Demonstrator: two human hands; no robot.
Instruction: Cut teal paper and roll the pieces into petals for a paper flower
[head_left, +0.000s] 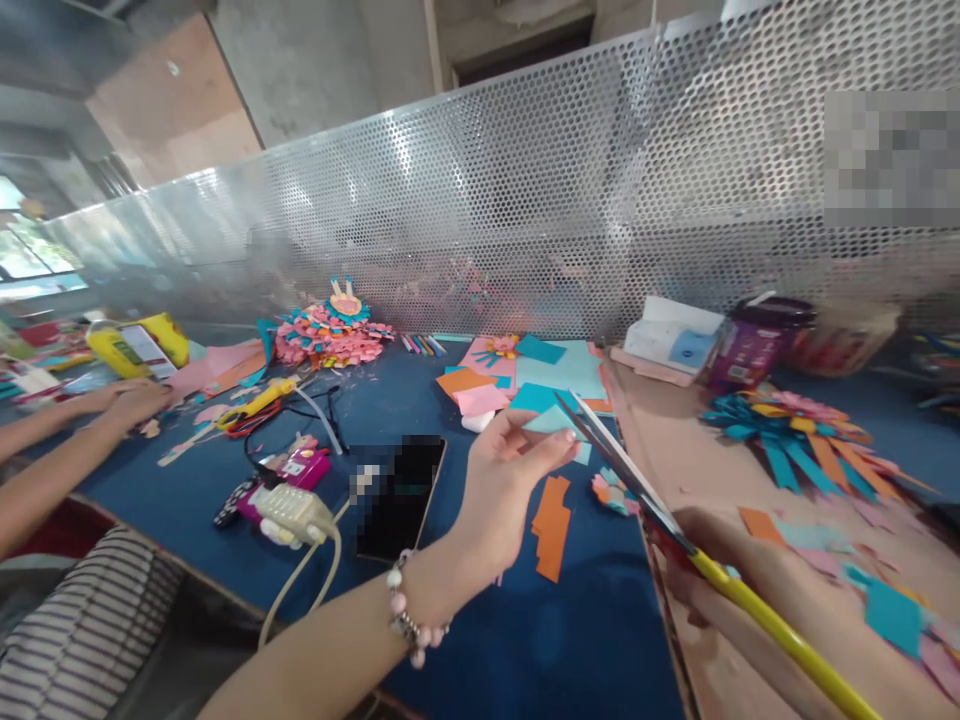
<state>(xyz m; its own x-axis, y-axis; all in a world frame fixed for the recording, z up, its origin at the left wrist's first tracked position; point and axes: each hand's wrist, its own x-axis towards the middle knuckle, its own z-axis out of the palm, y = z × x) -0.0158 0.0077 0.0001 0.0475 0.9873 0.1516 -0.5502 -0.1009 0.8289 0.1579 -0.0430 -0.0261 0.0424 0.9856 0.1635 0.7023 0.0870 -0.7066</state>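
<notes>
Left hand: the person's left hand (499, 475) pinches a light-blue paper piece (551, 427) between thumb and fingers, the thumb on its near face, probably to keep the small sheet flat and steady.
Right hand: the person's right hand (731, 565) is closed around yellow-handled scissors (694, 550), blades pointing up and away to the left, a grip that seems meant to bring the tips to the paper.
Paper and blades: the piece is in the air above the table, its right side at the blades, which stand slightly parted; whether they bite into it cannot be told.
Under the hands: orange paper strips (551, 525) and a small paper flower (613, 493) lie on the blue tabletop (592, 640), within easy reach.
Beyond the fingers: a stack of coloured sheets (574, 372) lies ahead, likely kept close as stock.
Right side: fringed paper strips (795, 440) are heaped on a brownish board (660, 420), near a purple cup (756, 345).
Left side: a phone (401, 510) lies beside the left forearm; a white plug (296, 510) sits on a pink power strip (300, 465), perhaps there for the corded tools.
Farther left: a co-worker's hands (139, 400) rest near pink paper.
</notes>
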